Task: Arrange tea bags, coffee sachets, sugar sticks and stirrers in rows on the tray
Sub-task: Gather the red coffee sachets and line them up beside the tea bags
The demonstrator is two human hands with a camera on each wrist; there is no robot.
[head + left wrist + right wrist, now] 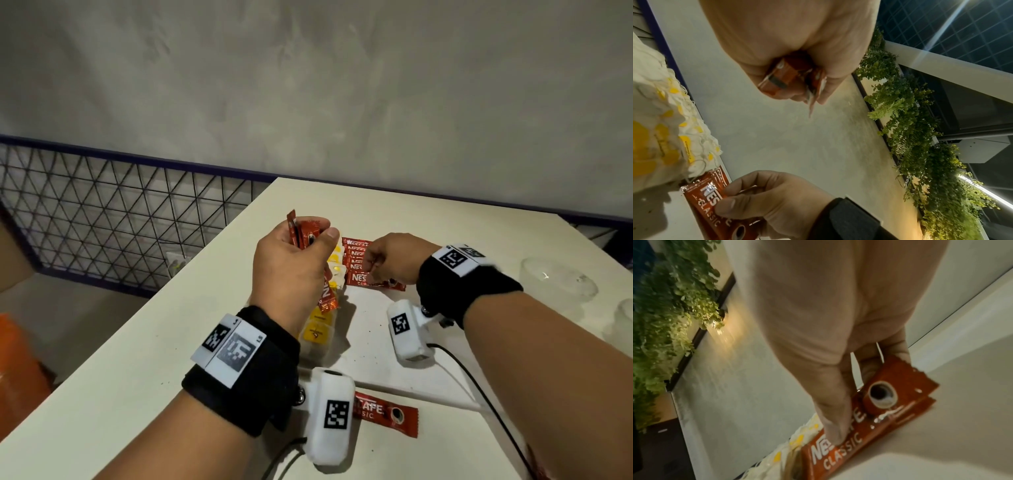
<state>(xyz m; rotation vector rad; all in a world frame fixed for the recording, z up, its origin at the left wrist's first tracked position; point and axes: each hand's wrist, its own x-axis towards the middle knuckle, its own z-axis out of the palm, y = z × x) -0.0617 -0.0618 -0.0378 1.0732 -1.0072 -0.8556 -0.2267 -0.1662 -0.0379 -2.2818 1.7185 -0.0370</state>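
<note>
My left hand point(310, 241) is raised over the white table point(171, 342) and grips a bundle of red coffee sachets point(308, 231); the left wrist view shows the bundle point(777, 81) squeezed in its curled fingers. A row of red coffee sachets point(354, 255) lies flat beyond it. My right hand point(371, 265) pinches the nearest sachet point(356, 278) of that row, thumb point(835, 433) on its top face point(838, 456). A row of white and yellow tea bags point(317, 330) runs along the left of the sachets. I cannot make out a tray edge.
One loose coffee sachet point(387, 413) lies near the front, by my left wrist. Clear glasses point(558, 284) stand at the right. The table's left edge drops beside a wire mesh fence point(102, 219). Black cables point(479, 387) trail from the wrist cameras.
</note>
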